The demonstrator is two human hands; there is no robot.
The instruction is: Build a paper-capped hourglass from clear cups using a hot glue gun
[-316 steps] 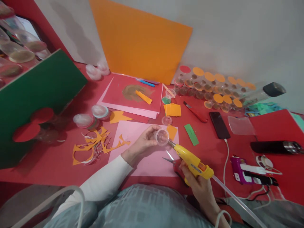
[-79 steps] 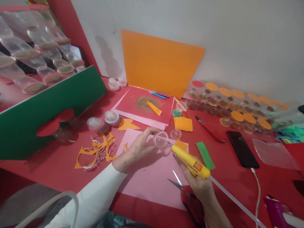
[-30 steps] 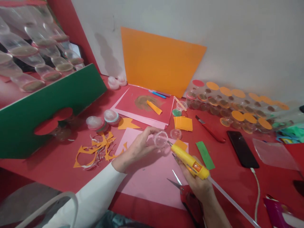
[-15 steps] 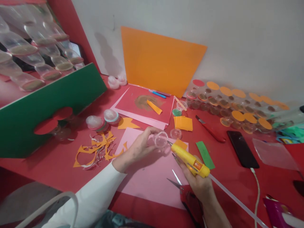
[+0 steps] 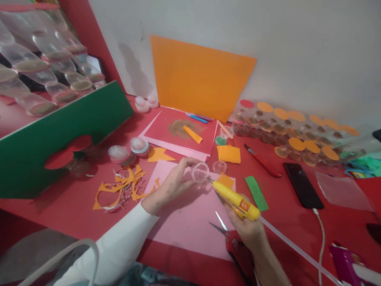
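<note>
Looks maybe midway tbh, pinching a clear cup (image 5: pixel 200 172) in the left hand (image 5: pixel 174 182) and gripping a yellow glue gun (image 5: pixel 233 196) in the right hand (image 5: pixel 249 230) above the tabletop's (image 5: pixel 68 190) front edge, with seemingly finished disc-topped cups (image 5: pixel 281 114) toward the back edge and orange squares (image 5: pixel 229 154) left.

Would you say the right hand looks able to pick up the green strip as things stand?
Probably not: the right hand is wrapped around the yellow glue gun, though the green strip lies nearby, uncovered.
</note>
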